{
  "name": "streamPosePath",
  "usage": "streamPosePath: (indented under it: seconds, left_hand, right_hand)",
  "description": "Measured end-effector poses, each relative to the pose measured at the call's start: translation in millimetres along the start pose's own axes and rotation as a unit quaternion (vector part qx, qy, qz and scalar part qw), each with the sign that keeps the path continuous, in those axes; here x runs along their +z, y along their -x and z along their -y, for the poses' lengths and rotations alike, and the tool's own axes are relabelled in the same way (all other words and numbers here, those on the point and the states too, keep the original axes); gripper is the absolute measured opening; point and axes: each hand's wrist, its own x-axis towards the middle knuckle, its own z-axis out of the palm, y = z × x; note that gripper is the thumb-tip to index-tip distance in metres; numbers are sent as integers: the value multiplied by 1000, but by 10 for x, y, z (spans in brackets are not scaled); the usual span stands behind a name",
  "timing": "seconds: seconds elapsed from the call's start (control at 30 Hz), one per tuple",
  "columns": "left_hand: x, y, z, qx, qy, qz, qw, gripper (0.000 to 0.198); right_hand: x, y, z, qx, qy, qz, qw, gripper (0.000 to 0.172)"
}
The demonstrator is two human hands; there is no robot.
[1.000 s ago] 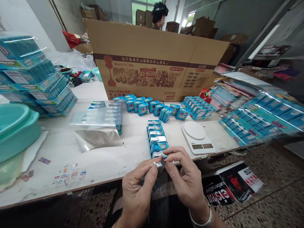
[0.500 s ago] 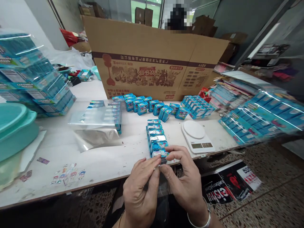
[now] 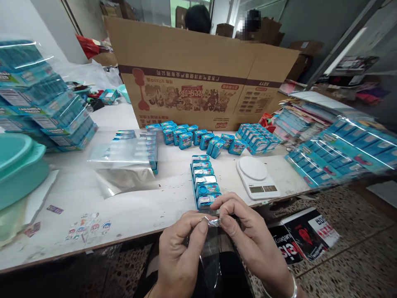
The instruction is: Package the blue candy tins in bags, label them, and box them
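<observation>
My left hand (image 3: 181, 250) pinches one end of the crinkled edge of a clear plastic bag (image 3: 213, 258) between thumb and fingers. At the other end of that edge, my right hand (image 3: 249, 238) has thumb and forefinger closed on it. The bag hangs down over my dark-clothed lap, below the table's front edge. Just beyond my fingers, a row of several small blue tins (image 3: 207, 180) stands in a narrow blue tray (image 3: 194, 186). My right fingertips are close to the nearest tin.
A white scale (image 3: 259, 182) stands to the right. Loose blue tins (image 3: 186, 140) line the foot of a large carton (image 3: 198, 54). Film-wrapped packs (image 3: 62, 107) and a turquoise basin (image 3: 23, 174) are at left, more packs (image 3: 344, 153) at right. Two people's heads show behind the carton.
My hands have moved slightly apart and the bag's edge now stretches between them. More of the hanging plastic shows. A second head has appeared behind the carton.
</observation>
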Motion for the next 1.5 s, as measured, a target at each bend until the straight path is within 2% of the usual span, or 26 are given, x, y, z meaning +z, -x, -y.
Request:
streamPosePath:
  seconds: [0.1,0.3,0.43,0.57,0.67,0.77,0.87,1.0,1.1,1.23,1.4,1.5]
  left_hand:
    - [-19,-8,-17,-84,94,50,991,21]
    - [-18,-10,66,-137,168,72,974,23]
    - [-9,-17,53,-137,146,58,978,24]
    - [-10,-40,-6,-83,81,50,992,22]
    - [-28,-51,-26,-46,58,45,996,20]
    - [-34,-43,-20,-41,78,55,995,20]
    - [-1,-13,-3,-77,131,58,987,23]
    - [46,28,44,-138,208,35,968,24]
    - [12,25,99,-149,217,56,963,27]
    - [-78,-30,123,-107,169,98,975,43]
    - [-80,-81,22,-67,42,48,996,16]
    - [-52,-75,18,-13,32,20,999,14]
  right_hand:
    - [-84,-22,28,25,-56,70,996,24]
    - [-162,-86,14,41,-90,115,988,28]
    - [-154,-88,-15,46,-113,110,986,35]
    - [-110,-55,-11,42,-120,75,989,54]
    - [-99,-40,-10,47,-103,51,992,40]
    - [-124,-45,-29,63,-132,85,986,27]
    - [-149,-57,-56,69,-170,125,975,30]
    - [-142,-59,-74,60,-175,132,974,30]
    - [-129,-50,-70,47,-148,119,981,29]
    - [-123,-20,-45,-10,-45,76,996,25]
    - [-135,10,5,-85,96,76,989,10]
    - [-130,5,29,-103,152,91,979,11]
